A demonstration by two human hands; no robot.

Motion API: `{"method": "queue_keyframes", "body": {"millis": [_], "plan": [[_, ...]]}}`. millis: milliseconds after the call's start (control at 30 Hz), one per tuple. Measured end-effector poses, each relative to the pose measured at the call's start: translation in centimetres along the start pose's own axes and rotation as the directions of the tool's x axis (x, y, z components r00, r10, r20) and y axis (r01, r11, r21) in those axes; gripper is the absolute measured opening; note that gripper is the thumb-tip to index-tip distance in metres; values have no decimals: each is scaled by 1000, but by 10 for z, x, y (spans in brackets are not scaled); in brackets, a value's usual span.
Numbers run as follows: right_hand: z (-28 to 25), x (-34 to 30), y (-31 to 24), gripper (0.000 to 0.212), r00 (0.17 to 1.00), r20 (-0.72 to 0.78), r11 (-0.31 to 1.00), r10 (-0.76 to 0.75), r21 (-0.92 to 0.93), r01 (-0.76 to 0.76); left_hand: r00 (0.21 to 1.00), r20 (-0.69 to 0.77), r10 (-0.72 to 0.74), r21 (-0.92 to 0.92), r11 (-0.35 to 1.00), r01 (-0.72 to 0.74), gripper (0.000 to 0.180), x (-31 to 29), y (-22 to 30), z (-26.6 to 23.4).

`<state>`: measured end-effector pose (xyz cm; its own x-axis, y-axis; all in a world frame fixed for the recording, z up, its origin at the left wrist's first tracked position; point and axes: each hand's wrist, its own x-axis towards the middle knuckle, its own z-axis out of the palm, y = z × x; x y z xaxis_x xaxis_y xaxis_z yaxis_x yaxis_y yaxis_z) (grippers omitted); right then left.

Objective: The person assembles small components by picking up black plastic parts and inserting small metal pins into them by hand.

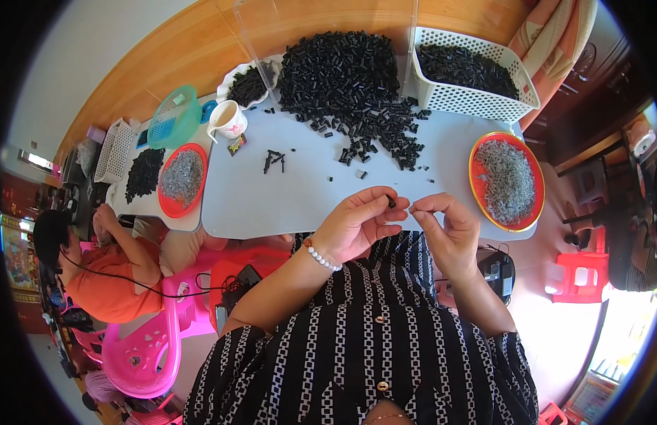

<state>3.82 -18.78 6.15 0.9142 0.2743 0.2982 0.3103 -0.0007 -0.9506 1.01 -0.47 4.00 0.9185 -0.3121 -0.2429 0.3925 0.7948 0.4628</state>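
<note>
Illumination is bright, diffuse daylight. The strongest source lies at the lower right, where the floor (626,333) is overexposed to white with detail lost. The pale surface (300,184) is evenly lit and shows only faint, soft shadows beneath the hands. Focus is sharp at the centre; small parts remain distinguishable. Fisheye distortion bends straight edges toward the rim, and a black circular vignette encloses the frame. Peripheral detail is compressed and slightly soft.

Home piecework room; parts-heaped table (300,191); plastic chairs (141,354)
</note>
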Motion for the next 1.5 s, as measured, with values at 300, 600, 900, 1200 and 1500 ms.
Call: {"method": "queue_keyframes", "body": {"millis": [300, 600, 900, 1200, 1500], "plan": [[2, 3, -3, 15, 978, 38, 938, -205, -277, 208, 992, 97, -85, -166, 981, 101, 20, 5, -18, -16], [-1, 6, -10, 16, 946, 179, 809, -271, -491, 325, 993, 74, -87, -200, 975, 101, 19, 6, -26, -30], [16, 35, 34, 17, 985, 97, 938, -146, -304, 168, 961, 267, -68, -398, 901, 174, 19, -1, -28, -35], [58, 65, 135, 17, 857, 458, 622, -238, -605, 496, 939, 339, -51, -373, 909, 184, 18, -2, -25, -35], [12, 59, 37, 16, 972, 223, 957, 76, -291, -9, 977, 212, -27, -332, 938, 98, 20, -2, -15, -32]]}}
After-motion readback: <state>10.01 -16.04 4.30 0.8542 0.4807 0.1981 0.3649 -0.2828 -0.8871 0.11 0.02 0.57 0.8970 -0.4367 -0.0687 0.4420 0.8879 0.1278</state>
